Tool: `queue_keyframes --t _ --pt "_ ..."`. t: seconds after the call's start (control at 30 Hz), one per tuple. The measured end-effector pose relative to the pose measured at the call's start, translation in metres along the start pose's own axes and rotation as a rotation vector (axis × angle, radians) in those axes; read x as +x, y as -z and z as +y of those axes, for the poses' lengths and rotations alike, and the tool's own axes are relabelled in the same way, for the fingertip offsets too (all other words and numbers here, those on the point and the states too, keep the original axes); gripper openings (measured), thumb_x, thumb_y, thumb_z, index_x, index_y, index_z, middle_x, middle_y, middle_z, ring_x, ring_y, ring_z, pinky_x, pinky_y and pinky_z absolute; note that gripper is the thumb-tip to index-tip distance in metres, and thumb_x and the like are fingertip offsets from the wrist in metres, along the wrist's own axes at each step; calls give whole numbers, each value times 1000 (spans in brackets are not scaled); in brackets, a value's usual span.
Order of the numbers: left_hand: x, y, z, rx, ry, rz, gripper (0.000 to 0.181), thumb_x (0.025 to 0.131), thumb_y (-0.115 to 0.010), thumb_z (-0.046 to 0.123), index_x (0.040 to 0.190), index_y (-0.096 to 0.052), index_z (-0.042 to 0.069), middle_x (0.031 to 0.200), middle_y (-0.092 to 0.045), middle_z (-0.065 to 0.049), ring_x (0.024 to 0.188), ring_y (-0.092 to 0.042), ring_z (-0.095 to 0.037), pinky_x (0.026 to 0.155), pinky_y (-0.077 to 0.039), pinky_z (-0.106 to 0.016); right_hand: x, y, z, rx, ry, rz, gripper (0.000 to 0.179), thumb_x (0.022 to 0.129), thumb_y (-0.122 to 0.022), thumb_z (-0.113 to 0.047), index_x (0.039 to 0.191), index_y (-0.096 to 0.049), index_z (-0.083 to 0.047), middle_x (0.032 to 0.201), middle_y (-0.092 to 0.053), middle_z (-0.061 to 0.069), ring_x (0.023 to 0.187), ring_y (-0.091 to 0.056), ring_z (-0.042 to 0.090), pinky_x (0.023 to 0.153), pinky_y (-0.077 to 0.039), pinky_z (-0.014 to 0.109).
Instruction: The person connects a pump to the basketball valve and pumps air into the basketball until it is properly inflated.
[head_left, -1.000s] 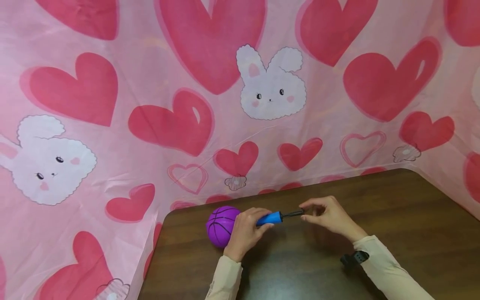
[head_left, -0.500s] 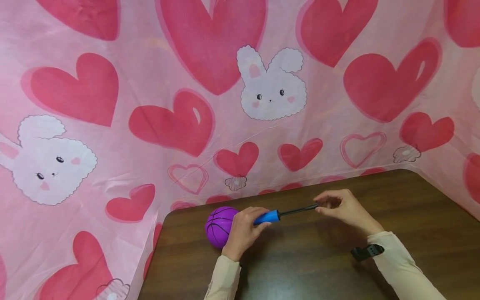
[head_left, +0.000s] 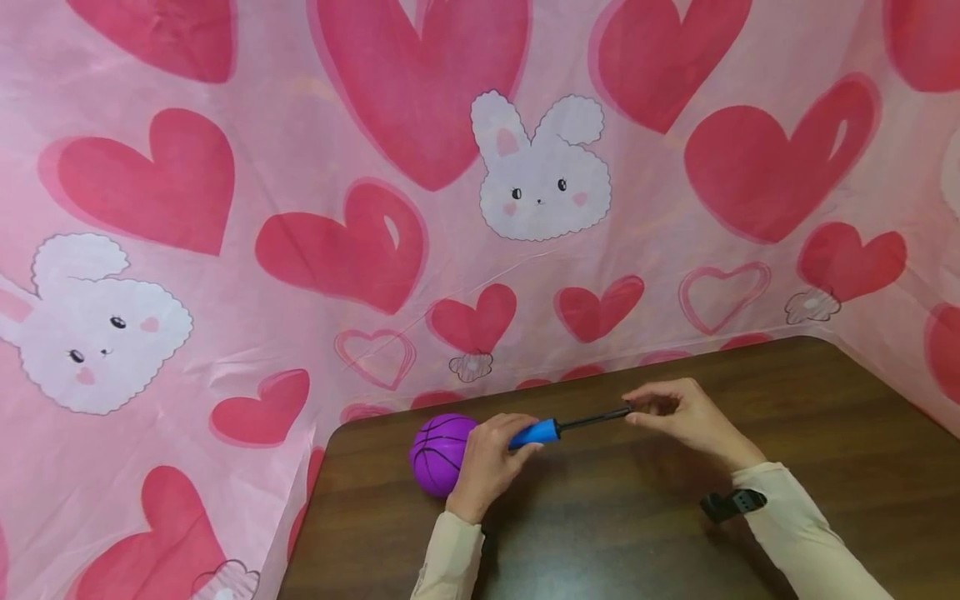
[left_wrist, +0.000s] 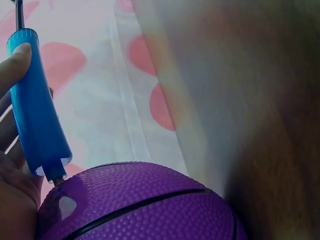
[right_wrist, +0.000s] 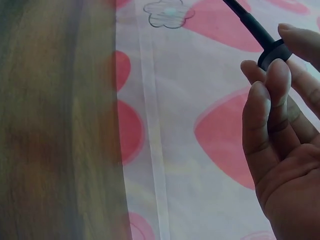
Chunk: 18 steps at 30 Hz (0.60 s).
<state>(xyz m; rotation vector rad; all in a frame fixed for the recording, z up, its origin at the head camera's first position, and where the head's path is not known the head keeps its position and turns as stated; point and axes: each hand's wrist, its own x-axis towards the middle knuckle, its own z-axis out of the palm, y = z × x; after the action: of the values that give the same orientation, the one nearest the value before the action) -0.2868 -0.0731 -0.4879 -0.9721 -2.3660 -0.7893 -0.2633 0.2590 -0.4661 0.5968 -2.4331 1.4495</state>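
Note:
My left hand (head_left: 491,462) grips the blue barrel of a hand pump (head_left: 536,434), thumb along its side. In the left wrist view the lower end of the pump (left_wrist: 40,110) meets a purple basketball (left_wrist: 150,205) at a short metal needle, whose tip is out of sight at the ball's surface. Out of the barrel's other end runs a black rod (head_left: 592,418), drawn well out. My right hand (head_left: 686,417) pinches the black end knob (right_wrist: 275,54) of that rod between thumb and fingers. The basketball (head_left: 438,456) sits on the table, partly behind my left hand.
The brown wooden table (head_left: 600,533) has a rounded far-left corner. A pink cloth (head_left: 637,208) with red hearts and white rabbits hangs along its back and sides. A black strap device (head_left: 731,504) sits on my right wrist.
My right hand has moved to the right and slightly up, drawing the black rod farther out of the barrel. During the last half second it barely moved. My left hand and the basketball stay almost in place.

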Motion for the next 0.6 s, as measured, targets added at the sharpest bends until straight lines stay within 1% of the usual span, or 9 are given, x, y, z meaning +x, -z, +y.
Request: queue_keyframes --t 0.1,0.27,0.43,0.5,0.6 --pt "0 -2 1 14 -26 6 33 83 -89 20 113 -78 12 111 -80 -1 99 -76 -16 87 -63 -35 0 -6 -3 -1 -9 -3 24 87 -83 -7 110 -80 -6 85 -77 -9 68 -59 10 59 -51 24" --pt "2 -4 2 21 -31 3 34 83 -89 21 114 -78 13 111 -80 -1 98 -76 -16 86 -63 -34 2 -21 -3 8 -1 -1 27 87 -84 -10 113 -80 -6 86 -78 -2 65 -58 10 57 -52 25" --pt "2 -5 4 54 -31 1 33 83 -89 23 113 -79 14 110 -80 0 96 -75 -14 84 -63 -32 1 -42 -1 40 29 12 31 85 -85 -9 116 -80 -4 88 -79 5 59 -59 7 51 -54 27" --pt "2 -6 5 57 -22 -3 33 83 -90 22 112 -79 14 109 -80 1 95 -75 -13 84 -63 -31 1 -52 -1 48 50 24 32 85 -85 -8 116 -79 -3 89 -80 8 58 -59 7 51 -55 27" --pt "1 -6 7 61 -25 -8 33 82 -90 23 112 -79 14 108 -80 1 95 -75 -13 84 -63 -31 0 -64 -1 62 74 40 33 84 -85 -7 116 -79 -2 90 -80 9 58 -60 8 51 -55 27"
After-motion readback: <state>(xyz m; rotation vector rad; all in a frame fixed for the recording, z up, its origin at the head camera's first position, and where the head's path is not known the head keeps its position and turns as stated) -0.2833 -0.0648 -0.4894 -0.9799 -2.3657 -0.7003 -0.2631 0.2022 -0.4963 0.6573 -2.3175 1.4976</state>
